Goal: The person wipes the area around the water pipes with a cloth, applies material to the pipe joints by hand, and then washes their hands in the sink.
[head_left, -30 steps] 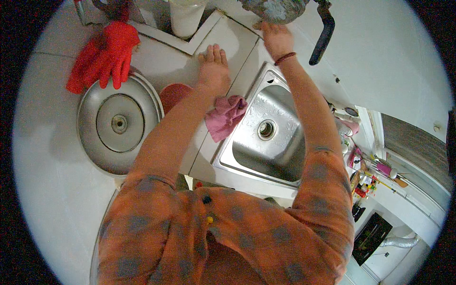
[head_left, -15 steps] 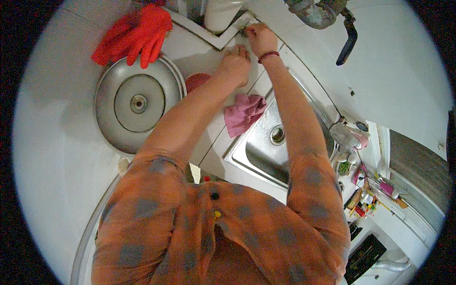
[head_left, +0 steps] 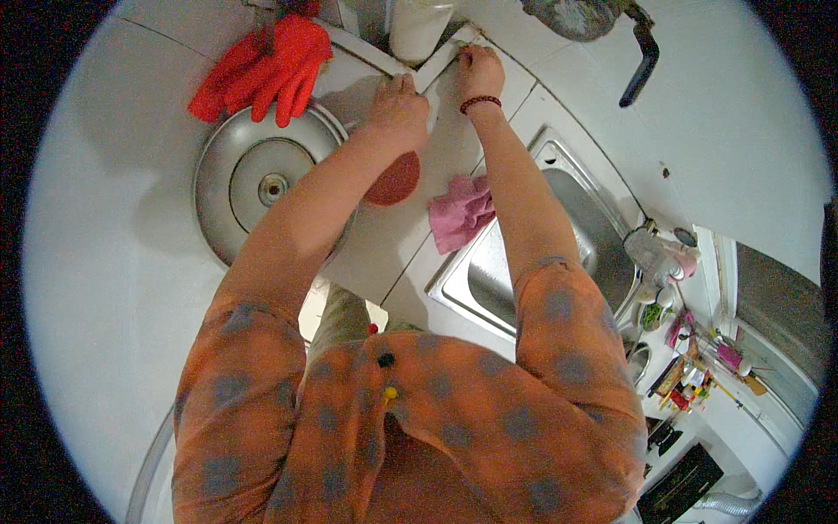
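Note:
My left hand (head_left: 400,109) reaches to the inner edge of the white raised ledge (head_left: 367,51), its fingers bent and close together; anything under them is hidden. My right hand (head_left: 478,72) is closed at the ledge's corner, on something I cannot make out. A white cylindrical container (head_left: 417,26) stands just beyond both hands. Beside my left forearm are a round steel lid (head_left: 229,188) and a red round item (head_left: 393,182). Red rubber gloves (head_left: 279,74) lie over the lid's far edge. A pink cloth (head_left: 458,214) rests beside the steel sink (head_left: 563,201), under my right forearm.
A dark pipe fitting with a lever (head_left: 642,57) is at the top right. Past the sink are a metal tap (head_left: 650,253), cluttered utensils (head_left: 698,371), a black panel (head_left: 676,485) and a flexible duct (head_left: 733,502). A grey hose (head_left: 144,472) runs at the lower left.
My left hand has moved up toward the ledge, its spread fingers now bent and together. My right hand has moved from beside the pipe fitting to the ledge's corner. The view has shifted.

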`<state>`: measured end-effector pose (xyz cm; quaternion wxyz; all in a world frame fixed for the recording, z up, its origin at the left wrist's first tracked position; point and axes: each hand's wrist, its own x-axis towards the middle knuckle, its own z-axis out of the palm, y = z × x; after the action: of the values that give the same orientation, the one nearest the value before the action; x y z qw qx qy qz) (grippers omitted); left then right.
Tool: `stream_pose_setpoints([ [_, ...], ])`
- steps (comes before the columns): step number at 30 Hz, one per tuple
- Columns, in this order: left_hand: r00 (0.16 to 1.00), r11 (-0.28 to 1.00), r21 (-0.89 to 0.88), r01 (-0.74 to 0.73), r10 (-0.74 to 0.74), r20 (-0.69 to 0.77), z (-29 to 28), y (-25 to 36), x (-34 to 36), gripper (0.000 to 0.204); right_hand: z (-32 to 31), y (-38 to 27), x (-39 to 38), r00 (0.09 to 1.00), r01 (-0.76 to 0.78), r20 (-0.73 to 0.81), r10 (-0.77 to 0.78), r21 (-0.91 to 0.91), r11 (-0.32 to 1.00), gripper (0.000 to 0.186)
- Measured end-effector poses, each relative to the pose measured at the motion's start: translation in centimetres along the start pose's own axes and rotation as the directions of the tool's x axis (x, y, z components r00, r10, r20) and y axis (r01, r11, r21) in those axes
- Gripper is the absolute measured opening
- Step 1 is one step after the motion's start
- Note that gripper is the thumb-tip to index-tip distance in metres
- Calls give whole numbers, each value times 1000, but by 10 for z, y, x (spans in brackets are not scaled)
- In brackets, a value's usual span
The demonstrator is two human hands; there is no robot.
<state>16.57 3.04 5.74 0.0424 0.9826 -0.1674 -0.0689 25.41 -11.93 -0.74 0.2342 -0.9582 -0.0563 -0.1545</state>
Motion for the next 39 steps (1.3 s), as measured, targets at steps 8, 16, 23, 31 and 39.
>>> stream_pose_setpoints([
  [8,991,989,-121,-80,92,99,-6,-28,11,27,-29,-34,-16,998,-27,59,7,341,940,15],
  [16,985,971,-231,-58,93,144,-3,-43,6,25,-8,-55,-29,970,187,108,-216,231,955,10],
  [23,986,946,-319,-51,98,133,-16,-56,-1,20,-17,-41,-16,974,205,62,-219,172,963,14],
  [31,958,944,-331,-8,102,267,-14,-38,-35,24,-50,-33,-39,959,98,246,-141,180,979,9],
  [39,957,921,-389,-14,125,263,-10,-32,-36,20,-10,-93,-18,851,492,213,-481,3,871,26],
])
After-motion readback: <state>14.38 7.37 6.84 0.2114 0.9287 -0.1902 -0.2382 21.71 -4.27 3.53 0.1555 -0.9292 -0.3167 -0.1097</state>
